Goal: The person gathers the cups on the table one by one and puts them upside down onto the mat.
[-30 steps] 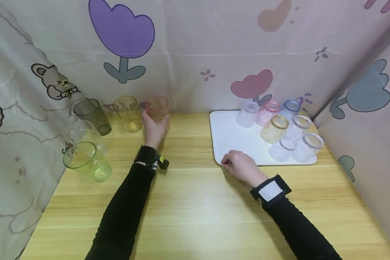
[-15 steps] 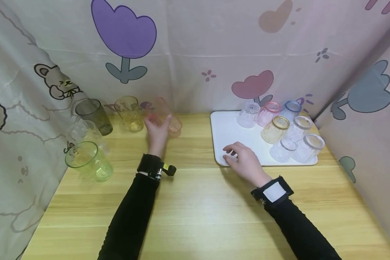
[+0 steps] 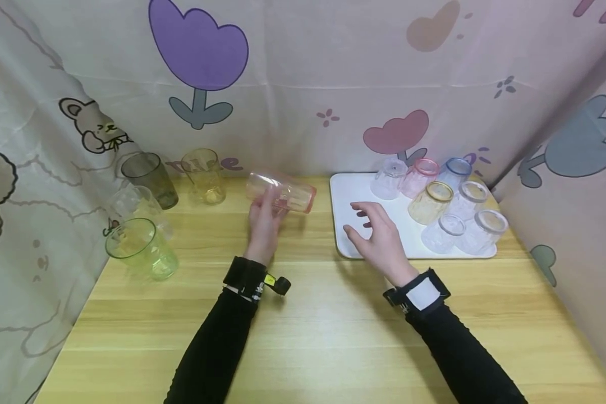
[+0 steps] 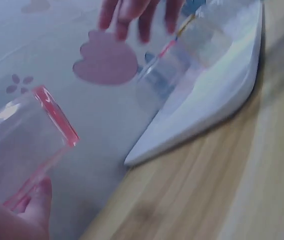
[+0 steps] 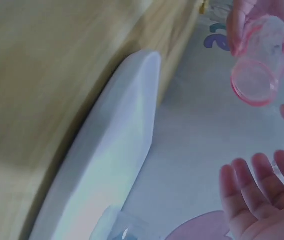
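My left hand [image 3: 264, 234] grips a clear pink drinking glass [image 3: 297, 196] around its side. The glass lies nearly sideways above the table, its thick pink base toward the right. In the left wrist view that reddish base [image 4: 59, 117] shows close up, with the left thumb below it. My right hand [image 3: 381, 241] hovers over the left part of a white tray [image 3: 345, 219], thumb and fingers spread and holding nothing. From the right wrist view, the pink glass [image 5: 257, 65] points its base toward the right hand's fingers [image 5: 244, 195].
Upside-down small glasses crowd the tray's right side: pink [image 3: 419, 177], blue [image 3: 455, 171], yellow [image 3: 431, 202] and several clear ones [image 3: 439, 234]. Upright at the table's left stand a grey glass [image 3: 151, 177], an amber glass [image 3: 204, 177], a clear glass [image 3: 138, 205] and a green glass [image 3: 143, 249]. A patterned curtain [image 3: 293, 129] hangs behind.
The left hand has lifted the pink glass from upright, tipped it sideways and carried it right. The right hand has opened from curled fingers and risen slightly over the tray.
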Demonstrator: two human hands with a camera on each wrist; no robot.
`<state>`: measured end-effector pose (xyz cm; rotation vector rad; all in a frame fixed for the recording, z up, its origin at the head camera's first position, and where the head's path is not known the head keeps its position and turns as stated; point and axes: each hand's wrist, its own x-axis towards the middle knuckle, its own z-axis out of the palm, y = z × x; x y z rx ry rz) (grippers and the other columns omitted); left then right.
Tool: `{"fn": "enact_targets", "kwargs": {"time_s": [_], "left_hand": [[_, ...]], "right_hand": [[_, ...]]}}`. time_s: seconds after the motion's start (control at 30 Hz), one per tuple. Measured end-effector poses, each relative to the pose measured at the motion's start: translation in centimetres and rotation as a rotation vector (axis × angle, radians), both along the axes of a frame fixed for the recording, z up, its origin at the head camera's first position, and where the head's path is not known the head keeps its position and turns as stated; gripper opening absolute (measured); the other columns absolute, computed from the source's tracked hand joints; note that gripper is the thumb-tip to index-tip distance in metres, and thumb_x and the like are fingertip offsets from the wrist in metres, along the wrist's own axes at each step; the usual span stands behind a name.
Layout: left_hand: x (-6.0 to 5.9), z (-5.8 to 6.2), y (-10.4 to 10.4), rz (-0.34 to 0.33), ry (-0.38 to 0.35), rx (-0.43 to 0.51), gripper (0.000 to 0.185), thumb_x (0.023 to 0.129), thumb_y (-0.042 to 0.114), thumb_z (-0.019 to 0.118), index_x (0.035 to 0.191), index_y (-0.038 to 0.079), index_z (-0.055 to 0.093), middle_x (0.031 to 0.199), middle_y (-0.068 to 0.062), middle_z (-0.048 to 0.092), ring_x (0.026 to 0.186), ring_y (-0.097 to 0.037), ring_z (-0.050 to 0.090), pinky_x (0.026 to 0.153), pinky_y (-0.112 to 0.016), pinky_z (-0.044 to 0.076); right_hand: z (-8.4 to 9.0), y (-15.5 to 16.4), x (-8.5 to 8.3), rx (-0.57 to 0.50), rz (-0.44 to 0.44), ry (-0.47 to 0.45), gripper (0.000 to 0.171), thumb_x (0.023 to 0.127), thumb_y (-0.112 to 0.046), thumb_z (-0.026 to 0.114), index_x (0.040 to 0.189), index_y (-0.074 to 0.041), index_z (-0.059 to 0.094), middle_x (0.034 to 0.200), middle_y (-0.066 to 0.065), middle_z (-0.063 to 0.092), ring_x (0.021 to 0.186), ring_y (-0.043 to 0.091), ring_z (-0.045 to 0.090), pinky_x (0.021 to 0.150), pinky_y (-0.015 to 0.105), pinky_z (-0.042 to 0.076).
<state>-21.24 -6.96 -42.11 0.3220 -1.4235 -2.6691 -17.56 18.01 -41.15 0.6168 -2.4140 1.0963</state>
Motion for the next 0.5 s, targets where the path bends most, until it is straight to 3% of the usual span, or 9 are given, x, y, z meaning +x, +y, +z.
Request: {"fn": "enact_targets", "kwargs": {"time_s": [0.1, 0.23, 0.33, 0.5], "left_hand": [[0.7, 0.1, 0.9, -0.064, 0.001, 0.097, 0.041, 0.101, 0.048, 0.064, 0.119, 0.012, 0.058, 0.119, -0.005, 0.063, 0.108, -0.018, 0.065, 0.1, -0.029, 0.055], [1.5, 0.0, 1.9, -0.124, -0.028, 0.206, 0.042, 0.101, 0.054, 0.061, 0.108, 0.012, 0.06, 0.106, -0.003, 0.066, 0.095, -0.015, 0.066, 0.093, -0.025, 0.057], [2.0, -0.2, 2.5, -0.151, -0.047, 0.262, 0.049, 0.1, 0.057, 0.06, 0.111, 0.009, 0.056, 0.104, -0.004, 0.065, 0.091, -0.015, 0.066, 0.091, -0.025, 0.058], [2.7, -0.7, 3.3, -0.192, -0.077, 0.325, 0.063, 0.101, 0.059, 0.057, 0.131, 0.005, 0.043, 0.105, -0.004, 0.06, 0.089, -0.015, 0.065, 0.089, -0.024, 0.058]], "right_hand": [[0.1, -0.5, -0.1, -0.037, 0.021, 0.037, 0.059, 0.086, -0.007, 0.084, 0.138, 0.0, 0.058, 0.134, 0.017, 0.06, 0.116, 0.031, 0.06, 0.089, 0.049, 0.058], [0.2, -1.3, -0.1, -0.081, 0.067, 0.074, 0.074, 0.082, -0.008, 0.088, 0.145, 0.0, 0.052, 0.141, 0.019, 0.056, 0.122, 0.033, 0.057, 0.096, 0.048, 0.055], [0.1, -1.9, -0.2, -0.089, 0.094, 0.103, 0.082, 0.078, -0.009, 0.09, 0.149, 0.0, 0.049, 0.146, 0.018, 0.053, 0.127, 0.033, 0.055, 0.1, 0.043, 0.053], [-0.1, -2.7, -0.3, -0.079, 0.134, 0.143, 0.091, 0.074, -0.01, 0.094, 0.151, -0.001, 0.047, 0.15, 0.018, 0.049, 0.137, 0.03, 0.05, 0.105, 0.038, 0.05]]}}
